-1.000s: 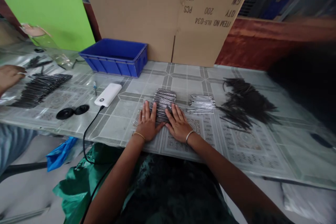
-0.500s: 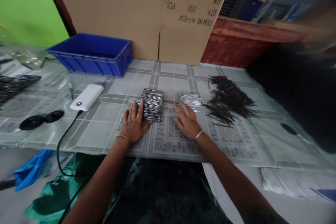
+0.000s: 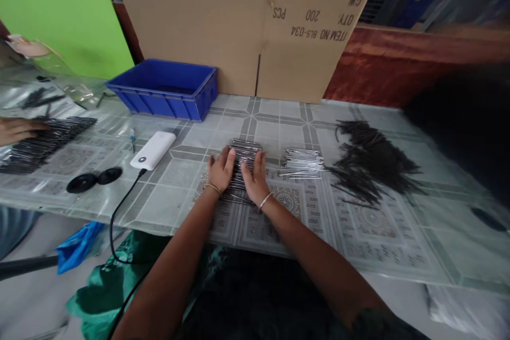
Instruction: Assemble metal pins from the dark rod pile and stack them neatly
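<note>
A neat pile of thin, dark shiny metal rods (image 3: 246, 155) lies on the table in front of me. My left hand (image 3: 221, 171) rests against its left side with the fingers extended. On the right side, my right hand (image 3: 256, 179) lies along the pile, fingers stretched out and thumb over the rods. A few rods stick out below, between my wrists. Right of my hands is a smaller heap of bright silver rods (image 3: 303, 162). Beside it spreads a loose heap of dark thin strips (image 3: 370, 156).
A blue crate (image 3: 163, 90) stands at the back left before a large cardboard sheet (image 3: 191, 21). A white power bank (image 3: 153, 151) with a black cable and a black round-ended object (image 3: 82, 183) lie left. Another person's hand (image 3: 22, 130) touches more rods (image 3: 51, 141) at far left.
My right hand has left the silver rods and moved left to the dark rod pile. My left hand stays at that pile's left side. Another person's hand appears at far left; the view has shifted.
</note>
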### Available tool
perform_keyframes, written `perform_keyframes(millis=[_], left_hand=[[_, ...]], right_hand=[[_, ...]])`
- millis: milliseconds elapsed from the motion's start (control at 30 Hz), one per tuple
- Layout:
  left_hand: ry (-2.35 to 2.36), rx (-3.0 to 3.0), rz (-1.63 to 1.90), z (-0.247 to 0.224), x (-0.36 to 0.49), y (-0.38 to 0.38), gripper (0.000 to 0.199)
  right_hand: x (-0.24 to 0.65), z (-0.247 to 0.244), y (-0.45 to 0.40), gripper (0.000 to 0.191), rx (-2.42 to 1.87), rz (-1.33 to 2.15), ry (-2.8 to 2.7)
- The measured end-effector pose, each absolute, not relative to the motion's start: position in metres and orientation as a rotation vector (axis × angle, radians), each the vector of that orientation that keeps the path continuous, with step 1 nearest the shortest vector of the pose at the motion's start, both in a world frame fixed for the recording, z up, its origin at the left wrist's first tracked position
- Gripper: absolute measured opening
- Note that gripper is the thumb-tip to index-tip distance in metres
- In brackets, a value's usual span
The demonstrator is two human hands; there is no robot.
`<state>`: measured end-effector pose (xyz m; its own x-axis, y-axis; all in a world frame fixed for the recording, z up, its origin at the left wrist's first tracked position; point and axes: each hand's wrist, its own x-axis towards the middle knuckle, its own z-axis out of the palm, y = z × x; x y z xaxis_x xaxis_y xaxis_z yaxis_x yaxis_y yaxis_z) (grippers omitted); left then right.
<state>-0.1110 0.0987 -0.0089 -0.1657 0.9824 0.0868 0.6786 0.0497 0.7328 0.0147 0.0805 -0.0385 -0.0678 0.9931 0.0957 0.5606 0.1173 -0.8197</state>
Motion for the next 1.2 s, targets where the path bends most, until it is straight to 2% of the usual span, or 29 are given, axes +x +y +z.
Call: perform_keyframes(millis=[100,300,567,700,833,900,1000,1100,1200], left_hand=[[1.888,1.704,0.905,-0.007,-0.110,0.102,0.058],[1.872,1.532,1.031,-0.007,-0.114,0.105,0.069],[1.913,1.586,0.914,-0.001,-0.105,0.105,0.059],[1.795,1.515,0.925,0.005,-0.111,0.101,0.062],[1.694,1.416,0.970,0.011,-0.120,0.099,0.066],[1.656,1.411,0.980,0.014,-0.123,0.095,0.068],[1.619,1.433,0.976,0.017,-0.124,0.082,0.072],[1.663,1.514,0.953,0.010,-0.115,0.068,0.076],[1.815,1.553,1.003,-0.003,-0.102,0.061,0.076]], right_hand=[[0.012,-0.038,0.087,0.088,-1.522,0.816,-1.686],[0.034,-0.034,0.100,0.078,-1.506,0.882,-1.565],[0.023,-0.029,0.110,0.076,-1.681,0.743,-1.690],[0.038,-0.012,0.065,0.085,-1.359,0.407,-2.028],[0.055,-0.021,0.033,0.065,-0.992,0.155,-2.427],[0.058,-0.030,0.037,0.055,-0.924,0.120,-2.502],[0.062,-0.038,0.061,0.048,-0.887,0.097,-2.543],[0.065,-0.038,0.078,0.048,-0.841,0.098,-2.591],[0.065,-0.037,0.077,0.057,-0.912,0.120,-2.592]])
